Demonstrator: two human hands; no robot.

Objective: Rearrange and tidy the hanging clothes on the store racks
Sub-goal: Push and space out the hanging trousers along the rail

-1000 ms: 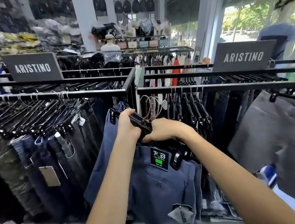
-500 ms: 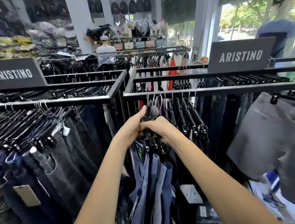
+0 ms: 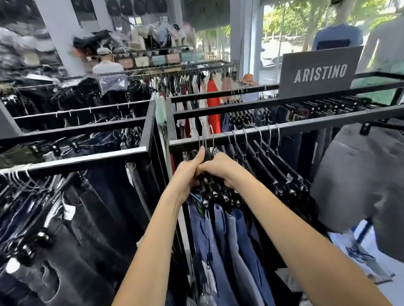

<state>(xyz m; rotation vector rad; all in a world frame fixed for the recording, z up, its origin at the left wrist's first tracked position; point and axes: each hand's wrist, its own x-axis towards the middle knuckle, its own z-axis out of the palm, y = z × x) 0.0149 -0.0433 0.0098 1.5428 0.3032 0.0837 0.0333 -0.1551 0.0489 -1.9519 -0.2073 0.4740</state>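
Note:
Blue trousers point(image 3: 224, 252) hang edge-on from black clip hangers point(image 3: 217, 192) at the left end of the right rack's front rail point(image 3: 314, 123). My left hand point(image 3: 189, 170) and my right hand point(image 3: 221, 167) meet just under that rail, both closed around the bunched hangers, fingers touching. The metal hooks point(image 3: 204, 138) sit over the rail above my hands. More dark trousers on black hangers point(image 3: 277, 168) hang to the right along the same rail.
The left rack point(image 3: 64, 162) carries dark jeans point(image 3: 77, 235) close to my left arm. A grey garment point(image 3: 373, 187) hangs at the right. An ARISTINO sign point(image 3: 320, 72) stands on the right rack. Further racks, a mannequin bust point(image 3: 107, 66) and glass doors lie beyond.
The blue trousers swung from facing me to hanging edge-on on the right rail. Both hands rose with the hangers up to the rail, and the view shifted closer and left.

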